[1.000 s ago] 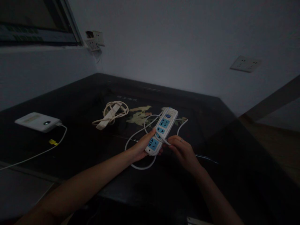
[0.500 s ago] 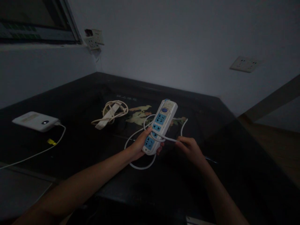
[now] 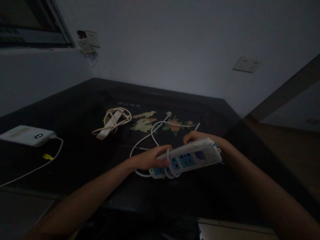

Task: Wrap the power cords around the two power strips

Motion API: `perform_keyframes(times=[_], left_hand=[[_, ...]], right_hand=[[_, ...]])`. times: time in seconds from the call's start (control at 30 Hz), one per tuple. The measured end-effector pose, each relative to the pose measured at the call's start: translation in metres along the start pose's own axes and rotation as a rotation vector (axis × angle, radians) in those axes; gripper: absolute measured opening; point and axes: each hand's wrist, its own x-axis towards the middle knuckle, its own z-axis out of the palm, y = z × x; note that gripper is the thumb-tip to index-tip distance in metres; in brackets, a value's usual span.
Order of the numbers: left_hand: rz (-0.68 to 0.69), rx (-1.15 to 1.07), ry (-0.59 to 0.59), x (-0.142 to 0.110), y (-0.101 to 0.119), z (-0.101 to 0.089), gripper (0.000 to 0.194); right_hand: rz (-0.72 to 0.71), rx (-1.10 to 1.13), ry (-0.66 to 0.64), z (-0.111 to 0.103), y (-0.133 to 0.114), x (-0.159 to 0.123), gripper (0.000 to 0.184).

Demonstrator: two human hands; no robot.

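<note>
My left hand [image 3: 151, 158] grips the lower end of a white power strip [image 3: 206, 161] with blue sockets and a blue switch. The strip lies tilted nearly sideways, its switch end to the right. Its white cord [image 3: 137, 144] is wound round the left end of the strip, close to my left thumb. Behind the strip, my right hand [image 3: 197, 135] is closed on the cord, its fingertips partly hidden. Loose cord loops over the dark table [image 3: 160, 195], and the plug [image 3: 169, 114] lies on the tabletop beyond.
A second white power strip [image 3: 110, 125], wrapped in its beige cord, lies left of centre. Farther left sits a white box-shaped device [image 3: 26, 136] with a cable [image 3: 60, 150] and a yellow tag [image 3: 48, 156]. Wall sockets [image 3: 247, 64] are at the back.
The power strip has turned from upright to nearly sideways and moved right. My right hand has gone behind it with the cord. The view has shifted slightly, and the plug has come into sight.
</note>
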Motion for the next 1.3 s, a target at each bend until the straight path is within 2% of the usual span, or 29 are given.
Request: perform_keyframes(times=[0.03, 0.07, 0.1, 0.13, 0.23, 0.4, 0.53, 0.67, 0.8, 1.03, 1.13, 1.3], left_hand=[[0.003, 0.137, -0.003, 0.0, 0.002, -0.001, 0.041], [-0.008, 0.264, -0.012, -0.001, 0.004, -0.001, 0.037], [-0.029, 0.381, -0.02, -0.001, 0.006, 0.0, 0.034], [-0.057, 0.491, -0.022, -0.002, 0.009, 0.001, 0.033], [-0.165, 0.792, 0.005, -0.003, 0.016, 0.008, 0.04], [-0.232, 1.134, 0.1, 0.0, 0.016, 0.015, 0.057], [-0.23, 1.197, 0.215, 0.002, 0.011, 0.01, 0.06], [-0.2, 1.14, 0.267, 0.0, 0.01, 0.004, 0.056], [-0.18, 1.098, 0.339, 0.0, 0.007, 0.002, 0.057], [-0.182, 1.02, 0.383, 0.003, 0.006, 0.001, 0.059], [-0.193, 0.989, 0.416, 0.004, 0.003, -0.001, 0.056], [-0.158, 0.88, 0.469, 0.004, -0.002, -0.002, 0.051]], right_hand=[[0.005, -0.017, -0.355, -0.003, -0.005, 0.007, 0.021], [0.028, -0.068, -0.6, -0.007, -0.012, 0.015, 0.017], [0.048, -0.145, -0.68, -0.011, -0.02, 0.022, 0.018], [0.054, -0.24, -0.687, -0.013, -0.029, 0.028, 0.022], [0.042, -0.516, -0.633, -0.015, -0.058, 0.038, 0.03], [-0.04, -0.754, -0.504, -0.005, -0.097, 0.035, 0.022], [-0.01, -0.782, -0.43, -0.002, -0.12, 0.028, 0.02], [0.061, -0.751, -0.437, -0.004, -0.134, 0.018, 0.024], [0.154, -0.614, -0.398, -0.003, -0.131, 0.004, 0.026], [0.179, -0.143, -0.249, 0.015, -0.096, -0.013, 0.028], [0.149, 0.047, -0.157, 0.027, -0.087, -0.019, 0.028], [0.154, 0.186, 0.043, 0.051, -0.079, -0.031, 0.033]])
